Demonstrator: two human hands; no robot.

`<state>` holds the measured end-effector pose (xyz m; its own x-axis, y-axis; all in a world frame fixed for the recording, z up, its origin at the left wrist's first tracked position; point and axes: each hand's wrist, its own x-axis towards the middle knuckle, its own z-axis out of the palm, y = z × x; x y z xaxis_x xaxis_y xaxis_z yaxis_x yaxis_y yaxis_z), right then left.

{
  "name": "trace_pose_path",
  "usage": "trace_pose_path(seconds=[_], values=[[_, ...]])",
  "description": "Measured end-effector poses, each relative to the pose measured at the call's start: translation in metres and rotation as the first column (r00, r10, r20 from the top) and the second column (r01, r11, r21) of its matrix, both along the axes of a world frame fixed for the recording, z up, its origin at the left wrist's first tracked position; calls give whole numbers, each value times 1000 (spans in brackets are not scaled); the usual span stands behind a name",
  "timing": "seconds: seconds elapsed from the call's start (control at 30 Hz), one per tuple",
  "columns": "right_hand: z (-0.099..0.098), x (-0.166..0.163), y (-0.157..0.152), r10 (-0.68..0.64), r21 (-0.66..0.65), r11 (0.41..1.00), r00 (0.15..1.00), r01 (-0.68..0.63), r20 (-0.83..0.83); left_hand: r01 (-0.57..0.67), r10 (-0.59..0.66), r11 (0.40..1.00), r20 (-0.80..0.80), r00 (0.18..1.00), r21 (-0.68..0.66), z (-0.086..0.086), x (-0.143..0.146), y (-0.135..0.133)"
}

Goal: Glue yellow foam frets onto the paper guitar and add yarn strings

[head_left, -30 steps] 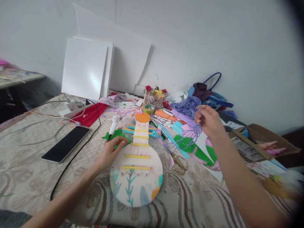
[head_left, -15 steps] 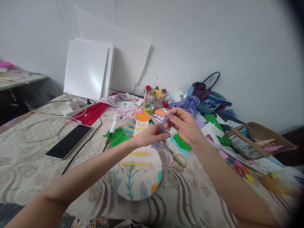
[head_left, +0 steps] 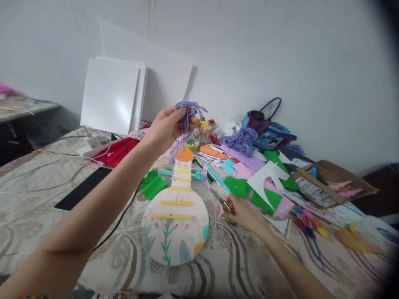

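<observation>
The left hand (head_left: 165, 128) is holding soft, light purple yarn (head_left: 187, 111) aloft, fingers closed round its bunched top. The right hand (head_left: 243, 214) is touching the scissors (head_left: 225, 205); I cannot tell whether its fingers are gripping.

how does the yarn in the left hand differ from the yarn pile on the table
The yarn bundle is small, the yarn pile far bigger. The yarn bundle is held up in the left hand with strands dangling; the yarn pile lies untouched on the table. Both are purple.
</observation>
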<state>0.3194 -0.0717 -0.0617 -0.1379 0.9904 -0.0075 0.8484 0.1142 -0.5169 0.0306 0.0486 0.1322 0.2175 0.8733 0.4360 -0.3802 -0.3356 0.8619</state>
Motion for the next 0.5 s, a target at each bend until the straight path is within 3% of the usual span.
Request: trace_pose_path(seconds=[0.13,0.3,0.4,0.5], values=[[-2,1,1,-53,30,998,998,52,32,45,-39,995,73,997,-87,-15,0,-3],[3,22,29,-156,146,976,987,159,-30,87,-63,979,129,990,-186,-32,-9,-3],[18,20,53,-124,203,968,984,147,-125,108,-77,970,143,987,-219,-35,-9,-3],[41,-6,72,-5,223,973,966,65,-259,138,-104,959,145,984,-247,-33,-5,-5]])
